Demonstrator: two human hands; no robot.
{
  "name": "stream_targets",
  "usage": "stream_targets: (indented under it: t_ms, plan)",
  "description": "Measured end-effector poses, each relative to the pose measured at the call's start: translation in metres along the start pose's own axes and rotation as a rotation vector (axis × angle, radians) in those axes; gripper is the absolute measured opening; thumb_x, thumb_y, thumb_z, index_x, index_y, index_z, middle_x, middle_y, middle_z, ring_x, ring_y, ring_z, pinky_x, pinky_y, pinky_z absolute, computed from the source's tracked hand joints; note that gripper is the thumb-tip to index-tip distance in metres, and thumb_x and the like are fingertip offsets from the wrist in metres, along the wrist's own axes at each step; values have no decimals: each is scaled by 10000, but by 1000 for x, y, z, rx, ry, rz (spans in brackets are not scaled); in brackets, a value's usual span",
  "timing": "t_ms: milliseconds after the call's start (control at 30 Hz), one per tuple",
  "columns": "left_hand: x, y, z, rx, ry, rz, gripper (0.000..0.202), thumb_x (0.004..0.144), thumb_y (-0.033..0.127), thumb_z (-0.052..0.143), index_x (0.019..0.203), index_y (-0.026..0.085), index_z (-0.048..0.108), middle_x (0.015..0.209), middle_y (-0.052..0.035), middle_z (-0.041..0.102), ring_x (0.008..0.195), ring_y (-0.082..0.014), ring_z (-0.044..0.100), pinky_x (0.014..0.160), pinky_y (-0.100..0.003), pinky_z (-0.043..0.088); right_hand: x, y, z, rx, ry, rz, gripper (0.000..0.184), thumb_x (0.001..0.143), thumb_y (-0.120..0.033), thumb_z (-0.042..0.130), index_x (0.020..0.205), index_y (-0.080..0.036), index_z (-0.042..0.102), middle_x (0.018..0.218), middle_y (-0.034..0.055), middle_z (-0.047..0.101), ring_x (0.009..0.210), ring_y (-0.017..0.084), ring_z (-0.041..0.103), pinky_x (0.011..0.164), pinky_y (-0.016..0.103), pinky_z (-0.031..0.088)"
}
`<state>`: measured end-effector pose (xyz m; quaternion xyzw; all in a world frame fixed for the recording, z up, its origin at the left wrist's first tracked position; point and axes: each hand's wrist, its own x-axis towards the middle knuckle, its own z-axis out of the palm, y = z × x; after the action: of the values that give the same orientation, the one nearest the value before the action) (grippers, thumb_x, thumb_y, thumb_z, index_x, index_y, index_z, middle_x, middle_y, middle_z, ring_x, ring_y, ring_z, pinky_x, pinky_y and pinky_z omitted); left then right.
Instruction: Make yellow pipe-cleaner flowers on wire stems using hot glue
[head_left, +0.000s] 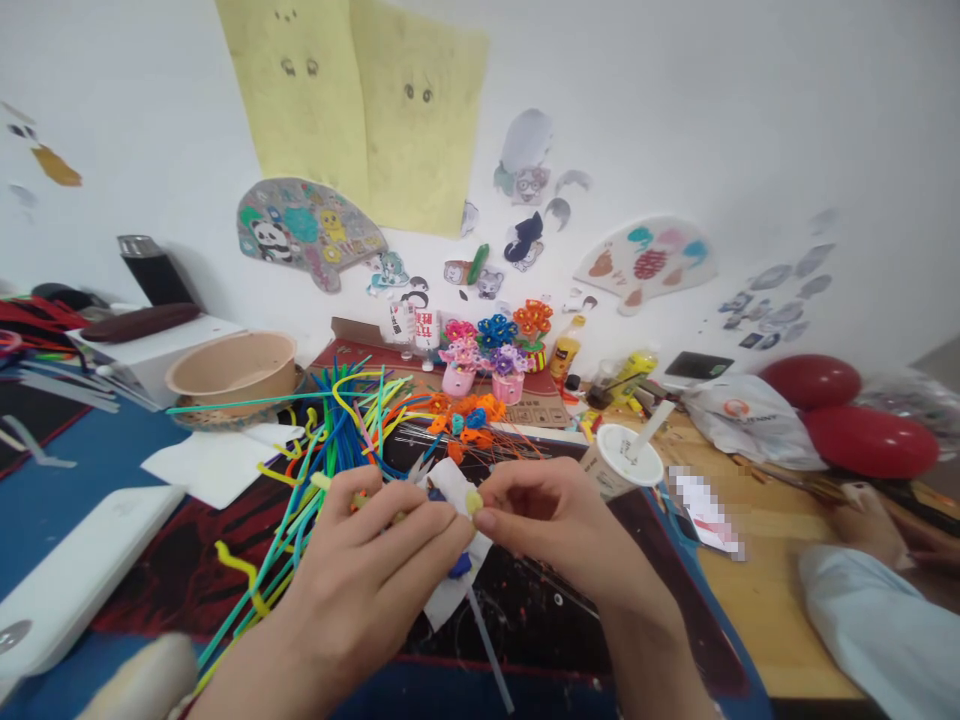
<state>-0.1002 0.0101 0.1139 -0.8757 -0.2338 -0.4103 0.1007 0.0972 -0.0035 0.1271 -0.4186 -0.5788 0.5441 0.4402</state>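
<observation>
My left hand [360, 570] is closed, its fingers curled over something largely hidden, with bits of yellow-green and orange showing between them. My right hand [562, 510] pinches a small pale yellow-green piece [473, 501] between thumb and forefinger, close to the left fingertips. Beneath both hands lies a white paper sheet [442, 606] with dark blue bits [460, 566] on it. A translucent stick [489, 650], like hot glue, points towards me from the paper. Colourful pipe cleaners [279, 545] spread out left of my left hand.
Behind my hands are orange pipe-cleaner flowers [469, 412] and small potted ones [507, 375]. A lidded cup [626, 458] stands at right, near a phone [705, 510]. Another person's sleeve [877, 620] is far right. A white case [82, 580] and tan bowl [234, 370] sit left.
</observation>
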Motion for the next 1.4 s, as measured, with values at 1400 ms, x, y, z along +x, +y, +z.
stream_targets:
  t_ms: [1400]
  plan:
    - [35,-1,-36,-59,-84,-22,211,982,246,519,797,234,619,678,82,699,594,-119,585,614,-317,362,8,-58,-11,-610,-322,-237,292,921,-409,618,771,-188,737,600,-22,614,543,109,526,501,203,405]
